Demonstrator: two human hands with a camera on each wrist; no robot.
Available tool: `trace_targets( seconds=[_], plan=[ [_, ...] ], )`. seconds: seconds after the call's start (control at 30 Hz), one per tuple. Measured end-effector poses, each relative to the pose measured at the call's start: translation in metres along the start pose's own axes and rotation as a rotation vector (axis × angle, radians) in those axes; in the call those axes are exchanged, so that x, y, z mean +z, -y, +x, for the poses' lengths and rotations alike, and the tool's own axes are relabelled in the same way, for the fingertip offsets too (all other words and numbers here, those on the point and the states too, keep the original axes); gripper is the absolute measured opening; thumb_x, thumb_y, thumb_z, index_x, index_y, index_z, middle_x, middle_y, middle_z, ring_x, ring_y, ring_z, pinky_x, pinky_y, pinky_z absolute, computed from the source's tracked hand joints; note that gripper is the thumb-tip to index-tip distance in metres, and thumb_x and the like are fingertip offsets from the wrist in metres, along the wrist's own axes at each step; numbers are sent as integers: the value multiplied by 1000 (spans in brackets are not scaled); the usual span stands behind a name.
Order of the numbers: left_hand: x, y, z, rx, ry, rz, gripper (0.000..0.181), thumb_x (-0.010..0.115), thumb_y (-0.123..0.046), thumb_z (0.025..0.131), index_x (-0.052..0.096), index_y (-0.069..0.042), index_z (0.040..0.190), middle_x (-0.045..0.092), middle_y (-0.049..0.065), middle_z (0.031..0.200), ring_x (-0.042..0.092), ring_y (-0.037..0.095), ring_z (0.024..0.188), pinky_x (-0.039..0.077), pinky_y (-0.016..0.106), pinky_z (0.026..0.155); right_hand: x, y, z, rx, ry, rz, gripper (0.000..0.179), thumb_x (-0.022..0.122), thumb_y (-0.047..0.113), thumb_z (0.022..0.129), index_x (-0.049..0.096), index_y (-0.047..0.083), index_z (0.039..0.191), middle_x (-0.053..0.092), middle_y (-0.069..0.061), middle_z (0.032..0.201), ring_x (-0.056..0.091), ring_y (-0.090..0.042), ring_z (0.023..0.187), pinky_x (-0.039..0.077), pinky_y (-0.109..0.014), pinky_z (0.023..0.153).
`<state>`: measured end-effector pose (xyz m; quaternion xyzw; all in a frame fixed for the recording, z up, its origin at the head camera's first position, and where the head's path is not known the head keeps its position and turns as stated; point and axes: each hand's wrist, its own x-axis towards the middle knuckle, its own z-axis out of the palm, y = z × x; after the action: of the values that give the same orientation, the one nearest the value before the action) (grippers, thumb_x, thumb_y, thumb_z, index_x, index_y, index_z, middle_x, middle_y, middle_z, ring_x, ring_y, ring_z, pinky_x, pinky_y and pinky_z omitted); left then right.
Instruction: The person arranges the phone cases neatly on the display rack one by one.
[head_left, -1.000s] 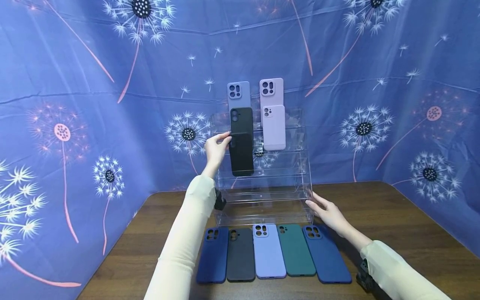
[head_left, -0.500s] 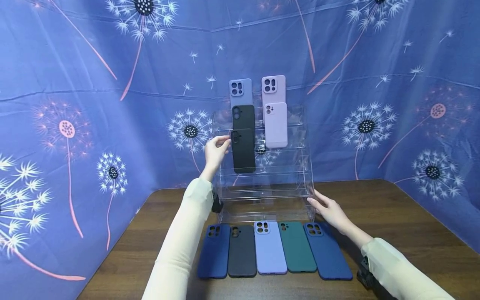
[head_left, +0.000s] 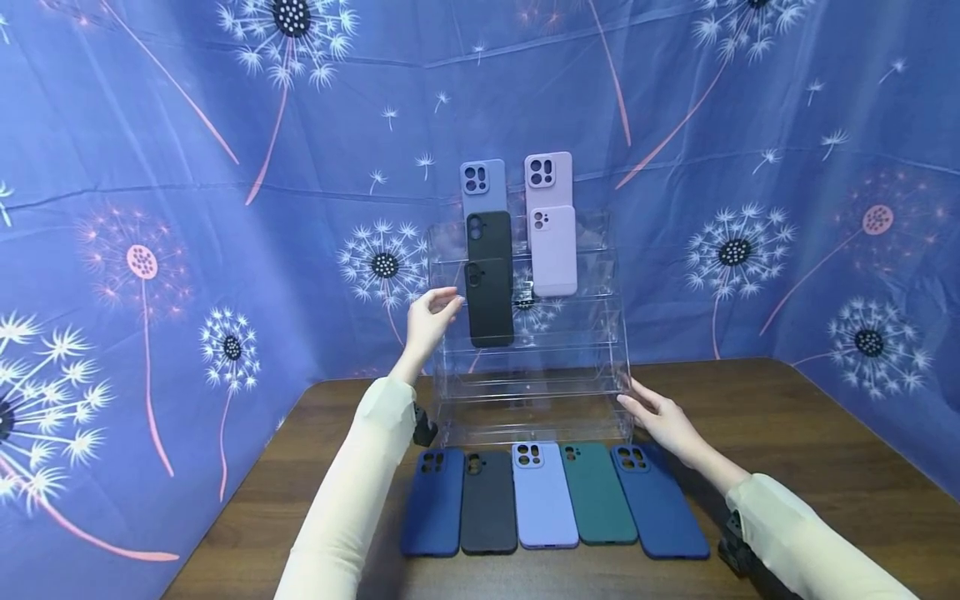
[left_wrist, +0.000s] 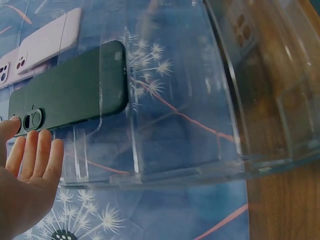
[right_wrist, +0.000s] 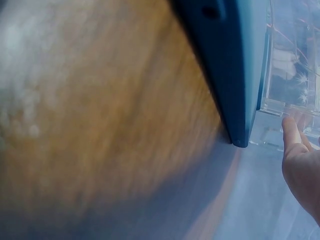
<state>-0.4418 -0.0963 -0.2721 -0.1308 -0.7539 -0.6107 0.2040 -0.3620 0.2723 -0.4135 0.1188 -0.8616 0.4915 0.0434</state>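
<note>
Letting go, that's the change: a second ago your left hand (head_left: pixel 427 321) is touching the side of the lower dark phone case (head_left: pixel 491 308); now it's off, just beside it, and the case stays where it is. Reads as that placement being done, my judgement. With the clear rack (head_left: pixel 525 389) as your dial in the head view, this case sits toward 10 o'clock, upright and leaning back, overlapping the bottom of the upper dark phone case (head_left: pixel 489 235) at 11. Two pale pink cases (head_left: pixel 554 250) stand between 12 and 1. Left fingers: holding nothing, loosely bent, thumb and forefinger a narrow gap apart, hand at 9 o'clock. Your right hand (head_left: pixel 667 429) is at 4, same spot as before, fingers fairly straight, touching the rack's side edge, seemingly to steady it; whether they pinch or only rest, can't tell. Five cases (head_left: pixel 551 500) lie in a row at 6 o'clock on the table (head_left: pixel 787 442), untouched by either hand.
</note>
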Motion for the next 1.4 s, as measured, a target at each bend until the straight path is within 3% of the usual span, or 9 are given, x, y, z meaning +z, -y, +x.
trace_targets(
  seconds=[0.4, 0.7, 0.8, 1.03, 1.13, 1.23, 1.33, 1.4],
  plan=[
    [-24, 17, -20, 19, 12, 16, 37, 66, -17, 88, 60, 1, 120, 66, 18, 115, 64, 29, 104, 53, 35, 90, 2, -4, 4, -7, -1, -12, 69, 46, 46, 96, 20, 11, 150, 34, -25, 146, 52, -40, 119, 53, -37, 89],
    [-37, 28, -37, 15, 29, 22, 37, 65, -15, 89, 59, 1, 121, 65, 20, 116, 64, 28, 103, 54, 28, 87, 0, -2, 3, -26, -7, 44, 66, 47, 41, 97, 22, 8, 149, 41, -25, 141, 50, -40, 120, 53, -35, 88],
    [-42, 30, -43, 7, 48, 48, 36, 65, -15, 89, 59, -1, 121, 65, 19, 116, 64, 29, 103, 54, 30, 87, -1, 1, 3, -27, -4, 58, 67, 48, 39, 97, 22, 4, 148, 41, -27, 140, 49, -41, 120, 52, -38, 89],
    [-56, 43, -57, -22, 70, 118, 36, 66, -19, 88, 61, -2, 120, 66, 16, 114, 65, 25, 99, 53, 34, 86, -4, 7, 8, -6, -35, -21, 76, 52, 42, 95, 17, 1, 149, 36, -29, 143, 41, -44, 127, 44, -55, 96],
    [-61, 52, -63, -21, 80, 113, 32, 65, -16, 89, 62, -2, 117, 67, 18, 111, 66, 28, 95, 55, 27, 79, -3, 8, 10, -20, -53, -10, 74, 51, 39, 96, 17, 1, 149, 35, -31, 143, 42, -44, 126, 47, -48, 96],
    [-64, 51, -72, -36, 103, 96, 30, 64, -12, 89, 62, 0, 116, 66, 21, 109, 65, 34, 96, 55, 20, 75, -3, 7, 12, -36, -56, 66, 71, 53, 34, 96, 19, 0, 148, 37, -31, 141, 58, -15, 114, 52, -31, 89],
    [-66, 56, -81, -58, 131, 118, 29, 64, -9, 89, 62, 1, 116, 67, 22, 108, 66, 34, 95, 55, 20, 74, -3, 4, 12, -37, -32, 163, 70, 54, 30, 96, 18, 0, 148, 35, -32, 142, 53, 13, 98, 52, -20, 81],
    [-67, 65, -85, -67, 151, 142, 29, 65, -10, 88, 62, 1, 116, 67, 20, 107, 67, 31, 93, 56, 24, 75, -4, 2, 12, -34, -11, 210, 71, 55, 28, 96, 17, -1, 148, 34, -32, 143, 50, 19, 94, 52, -21, 83]
  ],
)
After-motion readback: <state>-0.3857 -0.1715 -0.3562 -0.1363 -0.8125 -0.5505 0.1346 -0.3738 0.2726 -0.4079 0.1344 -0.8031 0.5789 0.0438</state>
